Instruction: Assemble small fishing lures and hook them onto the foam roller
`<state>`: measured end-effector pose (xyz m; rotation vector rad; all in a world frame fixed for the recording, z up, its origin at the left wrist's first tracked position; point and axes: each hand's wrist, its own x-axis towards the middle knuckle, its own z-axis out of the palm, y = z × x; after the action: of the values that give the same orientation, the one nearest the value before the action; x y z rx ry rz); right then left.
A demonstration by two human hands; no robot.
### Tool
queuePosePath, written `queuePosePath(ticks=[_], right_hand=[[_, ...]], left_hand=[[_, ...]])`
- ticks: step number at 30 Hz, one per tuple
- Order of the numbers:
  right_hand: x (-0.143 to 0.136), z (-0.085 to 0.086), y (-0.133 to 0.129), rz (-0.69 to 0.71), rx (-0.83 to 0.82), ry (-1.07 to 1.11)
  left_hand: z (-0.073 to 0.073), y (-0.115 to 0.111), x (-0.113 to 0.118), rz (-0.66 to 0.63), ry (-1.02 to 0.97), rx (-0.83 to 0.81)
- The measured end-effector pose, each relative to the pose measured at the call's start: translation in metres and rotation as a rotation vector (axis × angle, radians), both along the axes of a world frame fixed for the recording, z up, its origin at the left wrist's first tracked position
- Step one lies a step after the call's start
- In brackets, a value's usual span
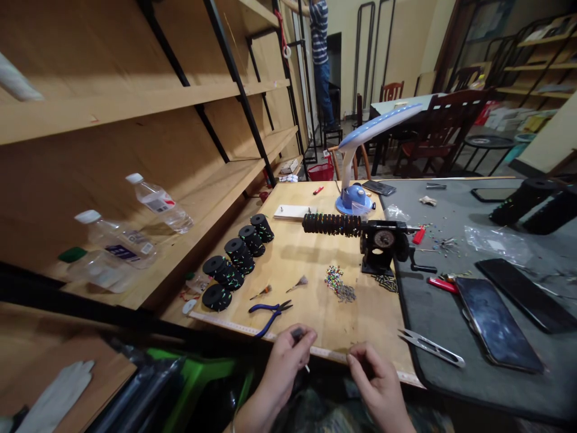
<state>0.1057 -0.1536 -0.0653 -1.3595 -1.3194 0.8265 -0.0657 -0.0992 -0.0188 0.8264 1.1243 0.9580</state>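
Just this side of the pliers, my left fingers curl round a small dark-tipped stick, mostly hidden; it looks light and stiff, best pinched mid-shaft. Right of the pliers, my right fingers nearly meet at the tips; I cannot tell whether they hold anything. Beyond the pliers lie soft-haired brushes, hard glossy beads rightward and matte black rolls leftward.

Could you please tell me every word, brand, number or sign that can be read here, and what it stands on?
None can be read with certainty.
Blue-and-white label on the nearer white-capped bottle: too blurred.
Red-marked label on the farther white-capped bottle: too small.
Ruler-like strip along the wooden table's front edge: marks too small.
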Motion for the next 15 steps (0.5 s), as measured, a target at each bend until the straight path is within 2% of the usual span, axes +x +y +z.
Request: queuePosePath(ticks=[4, 8, 12, 15], right_hand=[[0.001, 0.005, -0.001, 0.035, 0.114, -0.123], [0.001, 0.007, -0.002, 0.079, 0.17, -0.196], [0.002, 0.005, -0.002, 0.11, 0.145, -0.234], [0.009, 0.007, -0.001, 0.155, 0.095, -0.227]], left_hand=[[0.002, -0.007, 0.008, -0.153, -0.054, -0.121], [-0.002, -0.003, 0.019, -0.146, -0.077, -0.157], [-0.005, 0.004, 0.02, -0.136, -0.025, -0.092], [-0.002, 0.005, 0.017, -0.139, 0.086, 0.023]])
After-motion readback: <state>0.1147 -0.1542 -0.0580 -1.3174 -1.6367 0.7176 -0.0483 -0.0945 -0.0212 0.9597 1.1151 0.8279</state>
